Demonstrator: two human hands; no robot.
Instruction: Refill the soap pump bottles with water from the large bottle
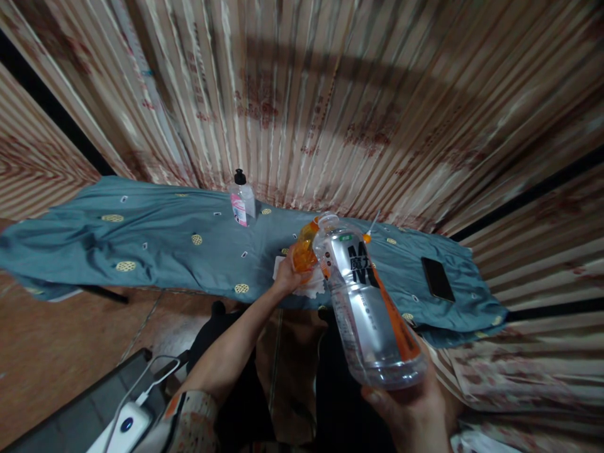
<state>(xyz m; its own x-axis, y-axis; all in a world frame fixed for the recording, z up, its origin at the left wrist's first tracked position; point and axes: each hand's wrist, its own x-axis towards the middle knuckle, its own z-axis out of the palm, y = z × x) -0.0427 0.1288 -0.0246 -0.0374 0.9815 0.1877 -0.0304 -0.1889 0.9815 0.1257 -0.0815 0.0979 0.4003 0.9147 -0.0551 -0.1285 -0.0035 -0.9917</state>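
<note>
My right hand (415, 402) is closed around the base of a large clear plastic drink bottle (361, 302) with a silver and orange label. The bottle tilts, with its uncapped neck pointing up and to the left. My left hand (287, 277) grips a smaller see-through orange bottle (306, 246) above the cloth-covered table. The big bottle's neck overlaps the orange one's top, so I cannot tell whether they touch. A white paper sheet (315, 287) lies beneath my left hand. Just behind the big bottle is a small orange piece with a thin white stem (368, 238).
A clear bottle with a black cap and pink label (240, 204) stands toward the table's back. On the right lies a dark phone (438, 279). Blue-green patterned cloth (160, 239) covers the narrow table, against a curtain (292, 113). A white power bank (123, 428) with a cable sits lower left.
</note>
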